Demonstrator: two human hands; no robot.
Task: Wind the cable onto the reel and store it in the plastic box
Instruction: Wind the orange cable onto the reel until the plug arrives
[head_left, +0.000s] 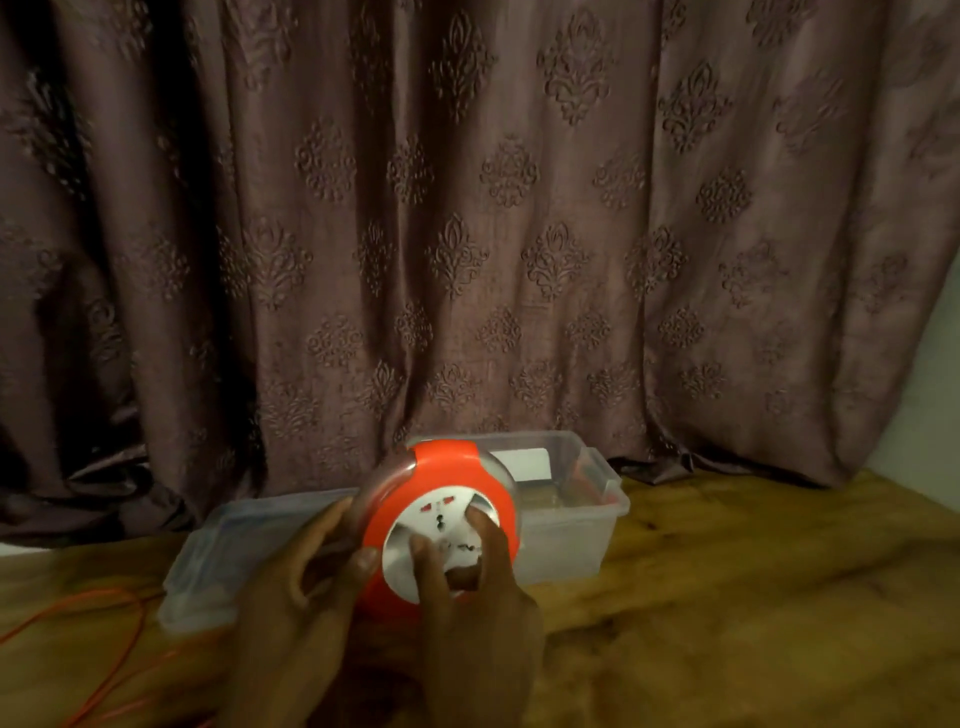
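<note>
We see the orange and white reel (441, 519) held upright just above the tabletop (727, 597), its socket face toward us, in front of the clear plastic box (571, 540). Our left hand (306, 587) has a grip on the reel's left rim, thumb on the orange front and fingers curled behind. Our right hand (467, 587) rests on the white center, fingers curled and pressing into the face. The orange cable (130, 639) trails loosely over the tabletop at the lower left. The box's lid (208, 561) lies flat beside the box on the left, and a patterned curtain (467, 234) hangs behind everything
</note>
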